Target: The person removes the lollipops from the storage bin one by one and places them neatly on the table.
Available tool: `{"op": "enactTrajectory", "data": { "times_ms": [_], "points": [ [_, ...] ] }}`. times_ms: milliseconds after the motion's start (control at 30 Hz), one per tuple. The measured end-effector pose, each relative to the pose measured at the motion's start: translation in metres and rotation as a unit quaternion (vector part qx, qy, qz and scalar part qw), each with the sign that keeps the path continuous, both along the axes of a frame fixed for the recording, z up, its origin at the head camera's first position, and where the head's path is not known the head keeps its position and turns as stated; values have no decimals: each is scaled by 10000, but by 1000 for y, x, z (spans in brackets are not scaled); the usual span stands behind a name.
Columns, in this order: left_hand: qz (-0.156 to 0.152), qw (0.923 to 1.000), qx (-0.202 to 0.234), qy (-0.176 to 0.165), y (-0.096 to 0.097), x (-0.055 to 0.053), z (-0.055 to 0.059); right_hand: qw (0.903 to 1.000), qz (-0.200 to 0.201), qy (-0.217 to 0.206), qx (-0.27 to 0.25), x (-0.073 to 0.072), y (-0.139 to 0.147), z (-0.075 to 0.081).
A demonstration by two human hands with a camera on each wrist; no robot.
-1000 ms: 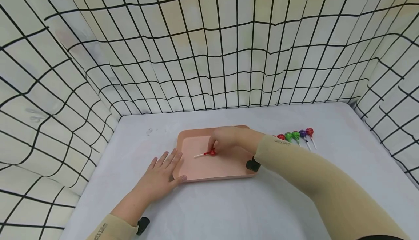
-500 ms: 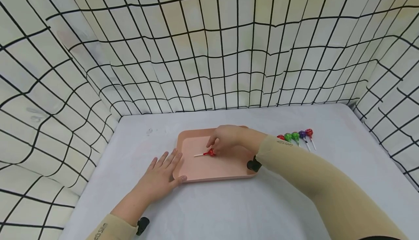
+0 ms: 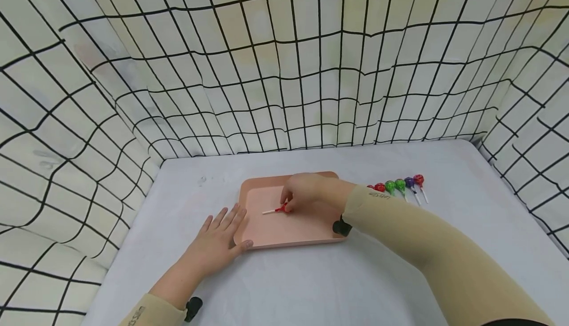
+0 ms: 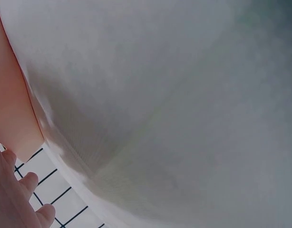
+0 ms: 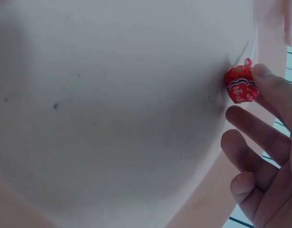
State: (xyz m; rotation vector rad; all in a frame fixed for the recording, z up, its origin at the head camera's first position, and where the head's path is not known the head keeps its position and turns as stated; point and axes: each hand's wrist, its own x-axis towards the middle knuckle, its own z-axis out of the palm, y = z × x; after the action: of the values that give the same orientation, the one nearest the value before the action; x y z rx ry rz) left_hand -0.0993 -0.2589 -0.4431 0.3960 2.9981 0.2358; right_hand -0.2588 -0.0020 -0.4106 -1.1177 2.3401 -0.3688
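A red-wrapped lollipop [image 3: 281, 209] with a white stick lies in the shallow pink tray [image 3: 266, 232], its stick pointing left. My right hand [image 3: 304, 190] reaches in from the right and pinches the lollipop at its wrapped head. In the right wrist view the thumb lies against the red wrapper [image 5: 242, 84], with the other fingers of the right hand [image 5: 267, 156] loosely bent below. My left hand [image 3: 218, 239] lies flat with fingers spread at the tray's left edge, its thumb at the front left corner.
Right of the tray, several lollipops in red, green [image 3: 400, 184] and purple [image 3: 409, 182] wrappers lie in a row on the white table [image 3: 289, 286], partly behind the right forearm. White walls with a black grid [image 3: 311, 69] enclose the table's back and sides.
The right fingers lift slightly off the lollipop half a second ago, and now are back on its head. The lollipop stays nearly in place. The left hand has not moved.
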Motion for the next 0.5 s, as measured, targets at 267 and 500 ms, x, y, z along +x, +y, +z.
{"op": "enactTrajectory", "data": {
  "times_ms": [267,500],
  "points": [
    [-33,9999,126,61,4,2,7,10000,25,27,11,2,-2,-2],
    [5,9999,115,18,6,4,10,10000,56,-24,-33,4,1,2]
  ]
}}
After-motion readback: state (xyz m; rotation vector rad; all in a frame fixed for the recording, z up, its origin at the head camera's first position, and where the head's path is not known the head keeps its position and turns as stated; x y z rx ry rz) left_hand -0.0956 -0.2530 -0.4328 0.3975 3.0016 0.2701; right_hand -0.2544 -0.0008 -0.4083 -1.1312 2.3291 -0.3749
